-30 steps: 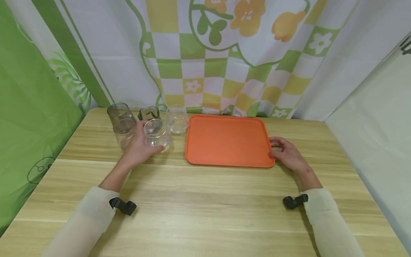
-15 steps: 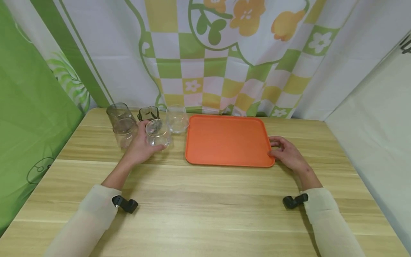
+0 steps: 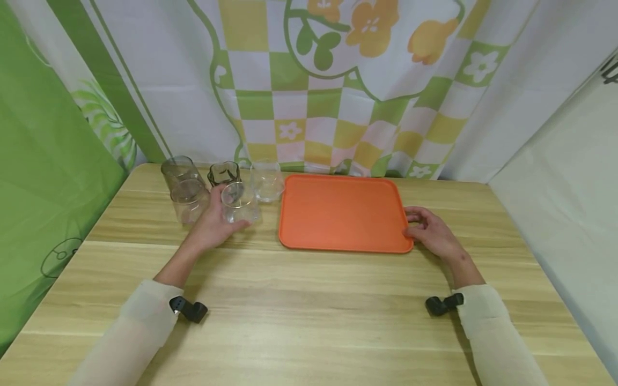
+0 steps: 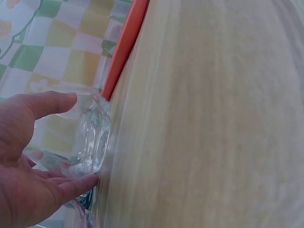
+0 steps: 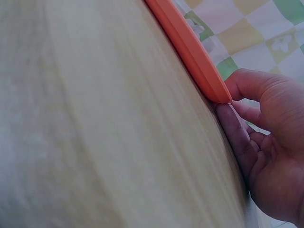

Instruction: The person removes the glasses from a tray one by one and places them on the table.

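My left hand (image 3: 212,225) holds a clear drinking glass (image 3: 241,206), thumb on its right side and fingers round its left. In the left wrist view the thick base of this glass (image 4: 92,137) is close to the wooden tabletop, between thumb and fingers. My right hand (image 3: 432,233) pinches the right rim of an orange tray (image 3: 343,214) that lies flat at the back of the table. The right wrist view has the thumb at the corner of the tray (image 5: 194,54) and fingers low beside the table.
Left of my left hand stand a tall smoky glass (image 3: 181,169) and a pale glass (image 3: 188,201). Behind it are a dark wavy-rimmed glass (image 3: 223,172) and another clear glass (image 3: 267,182) beside the tray. A patterned curtain (image 3: 309,118) hangs along the back edge.
My left hand and the glass it holds have shifted slightly right. The right hand and the tray stay in place.
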Demonstrator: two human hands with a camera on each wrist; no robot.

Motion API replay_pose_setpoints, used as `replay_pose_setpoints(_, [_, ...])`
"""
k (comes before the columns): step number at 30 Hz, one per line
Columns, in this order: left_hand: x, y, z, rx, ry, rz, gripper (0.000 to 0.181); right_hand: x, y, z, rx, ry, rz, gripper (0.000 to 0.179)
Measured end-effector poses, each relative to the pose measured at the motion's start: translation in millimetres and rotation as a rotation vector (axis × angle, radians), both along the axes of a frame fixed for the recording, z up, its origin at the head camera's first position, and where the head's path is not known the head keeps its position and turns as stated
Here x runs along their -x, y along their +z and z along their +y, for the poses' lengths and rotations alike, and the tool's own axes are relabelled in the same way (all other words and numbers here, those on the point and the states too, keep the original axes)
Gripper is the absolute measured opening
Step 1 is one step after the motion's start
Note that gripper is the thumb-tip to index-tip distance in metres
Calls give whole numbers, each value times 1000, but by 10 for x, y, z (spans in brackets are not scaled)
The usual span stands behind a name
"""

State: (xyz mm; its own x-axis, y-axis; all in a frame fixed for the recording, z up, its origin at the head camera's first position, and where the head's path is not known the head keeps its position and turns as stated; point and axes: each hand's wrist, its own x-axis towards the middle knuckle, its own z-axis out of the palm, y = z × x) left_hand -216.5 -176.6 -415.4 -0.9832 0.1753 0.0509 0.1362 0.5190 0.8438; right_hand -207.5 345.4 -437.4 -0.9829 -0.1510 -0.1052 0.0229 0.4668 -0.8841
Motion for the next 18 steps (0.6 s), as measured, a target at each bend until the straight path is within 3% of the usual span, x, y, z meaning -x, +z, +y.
replay_pose_setpoints(9, [-14,-5,-40,39,-1,-39,110,7,-24,-5,3,7,2,61])
replay_pose_setpoints(18, [-6,-21,-57,45,-10,-17,111,6,-15,-2,-27,-5,3,62])
